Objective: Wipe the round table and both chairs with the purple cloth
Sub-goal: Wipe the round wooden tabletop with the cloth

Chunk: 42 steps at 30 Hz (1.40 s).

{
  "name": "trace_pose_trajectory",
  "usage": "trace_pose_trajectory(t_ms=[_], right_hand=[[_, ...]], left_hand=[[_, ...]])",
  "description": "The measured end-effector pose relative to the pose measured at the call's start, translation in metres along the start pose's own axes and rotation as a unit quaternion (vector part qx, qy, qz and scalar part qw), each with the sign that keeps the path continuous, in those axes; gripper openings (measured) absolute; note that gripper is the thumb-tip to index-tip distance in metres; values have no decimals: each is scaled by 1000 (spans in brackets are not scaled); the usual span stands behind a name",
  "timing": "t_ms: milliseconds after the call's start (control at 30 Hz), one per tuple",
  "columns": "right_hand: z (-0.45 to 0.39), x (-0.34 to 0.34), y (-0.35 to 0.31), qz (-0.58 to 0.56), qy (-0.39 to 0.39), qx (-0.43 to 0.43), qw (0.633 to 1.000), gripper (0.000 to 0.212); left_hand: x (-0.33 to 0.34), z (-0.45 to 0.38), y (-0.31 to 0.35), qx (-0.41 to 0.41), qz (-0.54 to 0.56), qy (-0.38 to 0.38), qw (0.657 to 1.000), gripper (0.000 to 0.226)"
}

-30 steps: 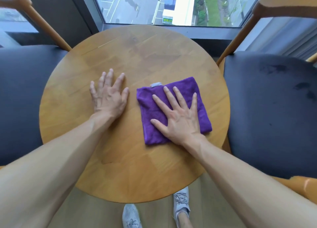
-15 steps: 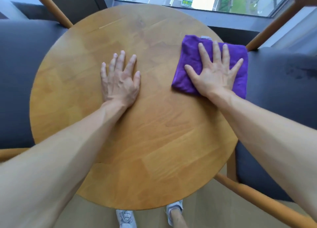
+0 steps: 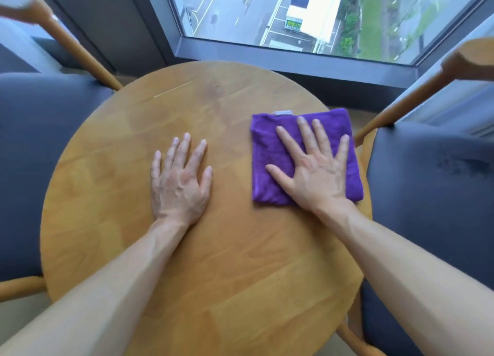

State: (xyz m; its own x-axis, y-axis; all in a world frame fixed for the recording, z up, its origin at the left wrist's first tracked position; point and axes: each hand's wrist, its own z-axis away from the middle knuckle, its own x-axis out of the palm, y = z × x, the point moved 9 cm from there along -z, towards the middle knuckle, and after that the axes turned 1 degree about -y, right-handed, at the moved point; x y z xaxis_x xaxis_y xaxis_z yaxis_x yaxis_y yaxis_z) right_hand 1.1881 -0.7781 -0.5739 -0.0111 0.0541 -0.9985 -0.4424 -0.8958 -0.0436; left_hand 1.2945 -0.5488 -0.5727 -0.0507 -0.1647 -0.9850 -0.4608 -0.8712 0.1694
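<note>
2 hands lie spread flat, the left hand (image 3: 180, 180) on bare worktop (image 3: 213, 275), the right hand (image 3: 315, 173) pressing the purple cloth (image 3: 270, 152) near the right rim, where an outward stroke could drag it off.

Left chair (image 3: 40, 168): cut off by frame edge, backrest blurred. Right chair (image 3: 433, 195): likewise. Purple cloth (image 3: 270, 147): partly covered by right hand (image 3: 318, 173).
</note>
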Motion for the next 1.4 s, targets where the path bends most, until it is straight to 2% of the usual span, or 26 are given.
trace_pose_trajectory(t_ms=[133, 233, 433, 600, 667, 733, 833, 1000, 1133, 1267, 1400], right_hand=[[-36, 2, 26, -23, -24, 92, 995, 80], [-70, 4, 9, -32, -28, 102, 994, 81], [-111, 5, -58, -16, -28, 76, 997, 78], [-112, -1, -163, -27, -13, 1, 1000, 78], [-94, 0, -199, -34, -7, -35, 999, 77], [-74, 2, -208, -36, 6, -43, 998, 74], [-59, 4, -176, -26, 21, 14, 999, 73], [-77, 5, -93, -42, 2, 208, 977, 79], [-113, 8, -96, -51, -3, 256, 965, 81], [-153, 8, -153, -53, -20, 201, 978, 80], [-156, 4, -254, -39, -23, 63, 997, 77]], left_hand=[[-4, 0, -2, -2, 9, -5, 1000, 58], [-7, -6, -4, 7, 4, -8, 1000, 56], [-23, -73, -20, 81, 12, 13, 997, 28], [-37, -126, -95, 14, 20, 16, 1000, 22], [-42, -135, -115, 9, 19, 22, 1000, 25], [-44, -140, -119, 26, 18, 21, 999, 28], [-44, -142, -112, 54, 28, 17, 998, 30], [-48, -140, -116, 60, 62, 17, 996, 31], [-59, -149, -128, 34, 113, -2, 993, 29], [-70, -159, -137, 22, 177, -16, 984, 38], [-80, -161, -158, -8, 220, 1, 975, 37]])
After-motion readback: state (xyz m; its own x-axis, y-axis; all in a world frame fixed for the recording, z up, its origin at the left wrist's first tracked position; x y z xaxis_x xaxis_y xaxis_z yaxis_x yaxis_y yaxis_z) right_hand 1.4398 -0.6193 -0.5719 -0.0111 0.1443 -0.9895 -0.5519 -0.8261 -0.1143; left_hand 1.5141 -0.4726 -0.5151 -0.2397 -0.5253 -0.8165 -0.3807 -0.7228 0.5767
